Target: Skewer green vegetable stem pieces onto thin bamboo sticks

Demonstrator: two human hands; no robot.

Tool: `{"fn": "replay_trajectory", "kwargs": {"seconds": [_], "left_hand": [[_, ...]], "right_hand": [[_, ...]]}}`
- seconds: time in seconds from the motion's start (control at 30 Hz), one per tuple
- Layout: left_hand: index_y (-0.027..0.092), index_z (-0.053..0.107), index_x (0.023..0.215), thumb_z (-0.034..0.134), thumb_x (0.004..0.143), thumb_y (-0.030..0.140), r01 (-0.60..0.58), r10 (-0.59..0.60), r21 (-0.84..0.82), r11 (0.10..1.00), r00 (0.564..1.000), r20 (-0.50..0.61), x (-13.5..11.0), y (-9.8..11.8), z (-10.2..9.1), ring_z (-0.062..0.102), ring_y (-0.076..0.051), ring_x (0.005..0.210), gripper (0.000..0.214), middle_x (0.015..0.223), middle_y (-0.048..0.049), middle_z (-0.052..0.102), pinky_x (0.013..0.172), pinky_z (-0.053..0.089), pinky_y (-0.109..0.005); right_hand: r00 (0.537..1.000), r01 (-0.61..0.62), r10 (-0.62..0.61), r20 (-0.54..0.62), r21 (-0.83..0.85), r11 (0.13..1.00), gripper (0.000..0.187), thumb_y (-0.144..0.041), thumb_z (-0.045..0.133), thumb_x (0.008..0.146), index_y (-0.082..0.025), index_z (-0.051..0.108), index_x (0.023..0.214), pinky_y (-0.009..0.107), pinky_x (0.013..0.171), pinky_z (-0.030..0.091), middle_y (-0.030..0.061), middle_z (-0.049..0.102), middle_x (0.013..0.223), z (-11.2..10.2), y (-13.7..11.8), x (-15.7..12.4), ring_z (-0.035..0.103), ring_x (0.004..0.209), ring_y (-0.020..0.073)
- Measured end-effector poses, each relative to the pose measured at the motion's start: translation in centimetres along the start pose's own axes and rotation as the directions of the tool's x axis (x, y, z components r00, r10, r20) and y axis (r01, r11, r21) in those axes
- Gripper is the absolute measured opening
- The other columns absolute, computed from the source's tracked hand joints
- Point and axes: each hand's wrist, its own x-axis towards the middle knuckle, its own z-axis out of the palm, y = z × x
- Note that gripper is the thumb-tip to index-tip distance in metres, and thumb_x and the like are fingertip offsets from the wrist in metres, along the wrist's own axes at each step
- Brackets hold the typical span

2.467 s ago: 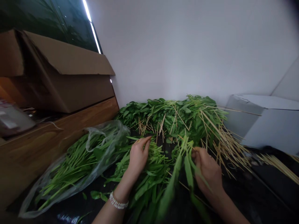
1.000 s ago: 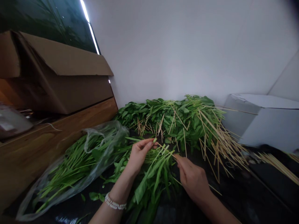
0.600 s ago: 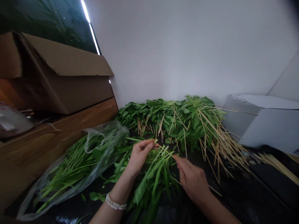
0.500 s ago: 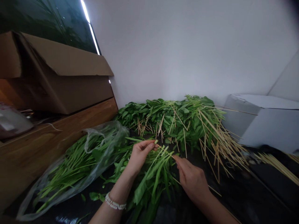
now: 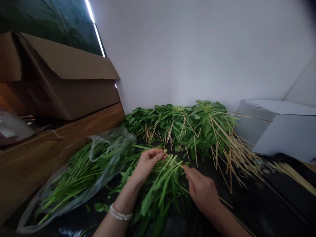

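Head view: the left hand (image 5: 146, 163) pinches the cut ends of a loose bunch of greens (image 5: 161, 186) lying on the black counter (image 5: 271, 205). The right hand (image 5: 201, 192) is closed narrowly on a thin stick (image 5: 225, 202). The stems look light, limp and easily bruised, and firmest near the cut ends. Behind are a leaf heap (image 5: 190, 126), a plastic bag (image 5: 81, 171) and a white wall (image 5: 197, 49).

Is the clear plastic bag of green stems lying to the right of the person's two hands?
No, the clear plastic bag of green stems lies to the left of the left hand, beside the wooden ledge.
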Motion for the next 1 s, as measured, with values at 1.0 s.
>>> {"fn": "replay_trajectory", "kwargs": {"seconds": [1.0], "left_hand": [[0.013, 0.071, 0.091, 0.076, 0.071, 0.029, -0.121, 0.047, 0.243, 0.962, 0.956, 0.291, -0.9, 0.2, 1.0, 0.064, -0.020, 0.082, 0.027, 0.087, -0.0057, 0.072, 0.080, 0.048, -0.030]], "right_hand": [[0.997, 0.070, -0.070, -0.045, 0.006, 0.998, 0.033, -0.009, 0.036, 0.093, -0.012, 0.057, 0.119, 0.024, 0.066, 0.048, 0.0041, 0.065, 0.080, 0.2, -0.3, 0.3, 0.065, 0.068, 0.0139]]}}
